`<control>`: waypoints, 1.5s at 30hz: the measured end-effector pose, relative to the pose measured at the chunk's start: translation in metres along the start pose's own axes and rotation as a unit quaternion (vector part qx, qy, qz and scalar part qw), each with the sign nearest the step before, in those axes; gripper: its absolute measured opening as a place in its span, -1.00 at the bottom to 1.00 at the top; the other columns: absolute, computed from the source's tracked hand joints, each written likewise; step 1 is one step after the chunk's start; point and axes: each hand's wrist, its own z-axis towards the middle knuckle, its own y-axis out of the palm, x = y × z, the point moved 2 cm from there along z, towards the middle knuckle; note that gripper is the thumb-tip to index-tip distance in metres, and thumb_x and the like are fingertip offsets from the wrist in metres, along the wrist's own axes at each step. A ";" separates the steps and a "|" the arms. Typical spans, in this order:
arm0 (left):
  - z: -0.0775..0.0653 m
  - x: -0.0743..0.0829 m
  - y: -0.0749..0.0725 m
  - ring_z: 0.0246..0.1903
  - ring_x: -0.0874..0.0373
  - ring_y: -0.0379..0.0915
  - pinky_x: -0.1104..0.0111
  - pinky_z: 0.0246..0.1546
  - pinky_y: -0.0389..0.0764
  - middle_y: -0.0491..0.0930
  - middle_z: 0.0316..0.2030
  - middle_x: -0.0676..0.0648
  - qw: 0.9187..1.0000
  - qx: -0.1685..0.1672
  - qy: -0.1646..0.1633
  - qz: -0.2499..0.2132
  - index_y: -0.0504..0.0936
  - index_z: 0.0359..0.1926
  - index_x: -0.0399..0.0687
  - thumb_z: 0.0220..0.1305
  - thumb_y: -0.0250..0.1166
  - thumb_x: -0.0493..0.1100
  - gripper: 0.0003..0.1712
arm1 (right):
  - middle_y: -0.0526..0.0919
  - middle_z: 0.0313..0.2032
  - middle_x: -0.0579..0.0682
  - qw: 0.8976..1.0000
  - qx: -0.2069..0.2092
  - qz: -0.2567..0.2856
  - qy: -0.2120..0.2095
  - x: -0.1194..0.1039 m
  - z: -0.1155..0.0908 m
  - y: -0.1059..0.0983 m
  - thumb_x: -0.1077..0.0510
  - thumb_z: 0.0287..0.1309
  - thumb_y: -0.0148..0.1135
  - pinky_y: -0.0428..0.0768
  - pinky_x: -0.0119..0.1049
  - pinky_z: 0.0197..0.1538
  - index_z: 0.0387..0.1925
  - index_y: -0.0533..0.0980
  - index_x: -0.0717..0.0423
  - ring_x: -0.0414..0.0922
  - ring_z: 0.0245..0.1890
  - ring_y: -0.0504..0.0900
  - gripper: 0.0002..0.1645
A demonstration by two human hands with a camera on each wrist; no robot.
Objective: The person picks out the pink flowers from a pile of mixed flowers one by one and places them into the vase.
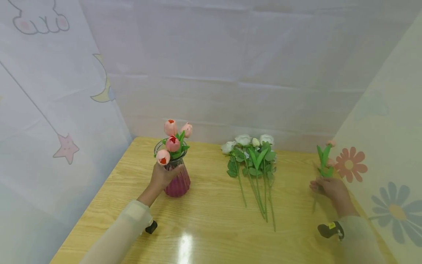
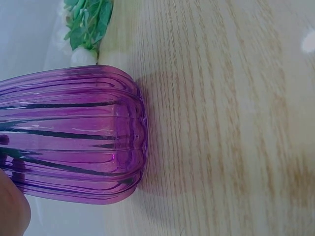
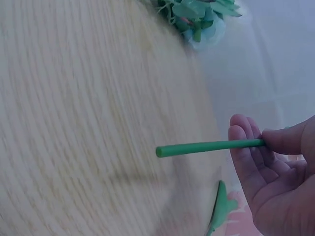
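My left hand [image 1: 165,178] grips the ribbed purple glass vase [image 1: 178,183] just below its rim, thumb across the front. The vase stands upright on the table, with several pink tulips [image 1: 173,143] in its mouth. In the left wrist view, dark stems show through the vase's glass wall [image 2: 74,132]. Over at the right edge, my right hand [image 1: 331,189] pinches a green tulip stem [image 3: 206,147] between thumb and fingers, its cut end raised off the table. Green leaves [image 1: 324,156] and two pale pink blooms show above that hand; which bloom belongs to the held stem I cannot tell.
White roses [image 1: 243,139] with long green stems lie in a bunch at the back middle of the wooden table [image 1: 211,220], a white tulip bud [image 1: 255,142] among them. Printed cloth walls [image 1: 230,66] close off the back and both sides.
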 end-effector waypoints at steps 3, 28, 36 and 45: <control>0.000 0.000 0.000 0.17 -0.11 0.48 -0.03 0.25 0.47 0.53 0.17 -0.27 1.000 0.002 0.001 -0.004 0.30 0.33 -0.24 0.14 0.48 -0.19 -0.20 | 0.76 -0.37 -0.28 0.999 -0.010 0.035 -0.015 -0.007 -0.003 0.006 0.17 0.55 -0.04 0.69 -0.43 -0.14 0.30 0.06 0.77 -0.38 -0.34 0.74 -0.31; 0.001 -0.001 0.000 0.29 -0.17 0.38 -0.04 0.35 0.38 0.46 0.25 -0.29 0.999 -0.004 -0.033 0.009 0.24 0.37 -0.24 0.17 0.49 -0.18 -0.15 | 0.76 -0.13 -0.02 0.996 0.005 0.000 -0.092 -0.086 -0.029 0.054 0.08 0.56 -0.03 0.68 -0.43 -0.07 0.37 0.08 0.67 -0.35 -0.24 0.74 -0.26; 0.001 -0.001 -0.001 0.33 -0.17 0.34 -0.04 0.37 0.35 0.42 0.30 -0.30 0.999 -0.011 -0.035 0.000 0.20 0.42 -0.24 0.19 0.48 -0.21 -0.12 | 0.76 -0.11 -0.10 0.995 0.018 -0.028 -0.089 -0.104 -0.037 0.066 -0.05 0.54 0.00 0.66 -0.30 0.05 0.36 0.17 0.58 -0.39 -0.22 0.73 -0.23; 0.001 -0.001 0.000 0.32 -0.15 0.35 -0.03 0.37 0.35 0.43 0.29 -0.28 0.999 -0.014 -0.039 -0.015 0.22 0.41 -0.21 0.17 0.48 -0.21 -0.13 | 0.75 -0.17 -0.22 0.995 0.019 0.001 -0.094 -0.126 -0.043 0.085 -0.06 0.50 0.08 0.66 -0.34 0.05 0.35 0.23 0.50 -0.34 -0.20 0.74 -0.25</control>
